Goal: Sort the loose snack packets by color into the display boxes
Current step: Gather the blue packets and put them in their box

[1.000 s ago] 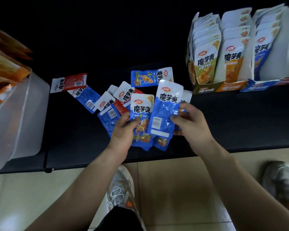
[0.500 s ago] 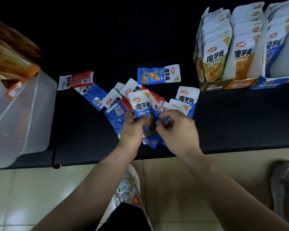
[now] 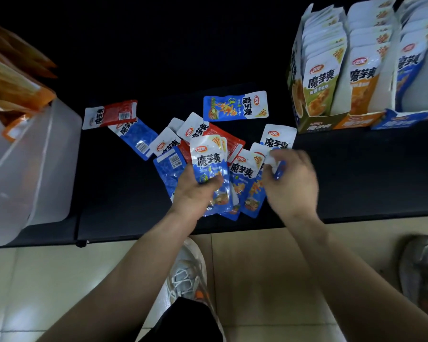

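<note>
Loose blue and red snack packets lie in a heap on the black shelf (image 3: 124, 225). My left hand (image 3: 195, 193) grips a stack of blue packets (image 3: 209, 166), thumb across the front one. Just to its right, my right hand (image 3: 290, 183) pinches the edge of another blue packet (image 3: 278, 166), blurred by motion. A red packet (image 3: 110, 114) lies at the heap's left, a single blue packet (image 3: 235, 106) lies sideways behind it. At the back right stand the green display box (image 3: 316, 123), the orange display box (image 3: 356, 120) and the blue display box (image 3: 403, 118), all filled with upright packets.
A translucent plastic bin (image 3: 35, 164) holding orange packets (image 3: 13, 77) stands at the left end of the shelf. Below the shelf edge is tiled floor with my shoes (image 3: 185, 275). The back of the shelf is dark.
My hands came together over the blue stack, then parted; the right hand has shifted right and now pinches a separate blue packet. The left hand keeps the stack.
</note>
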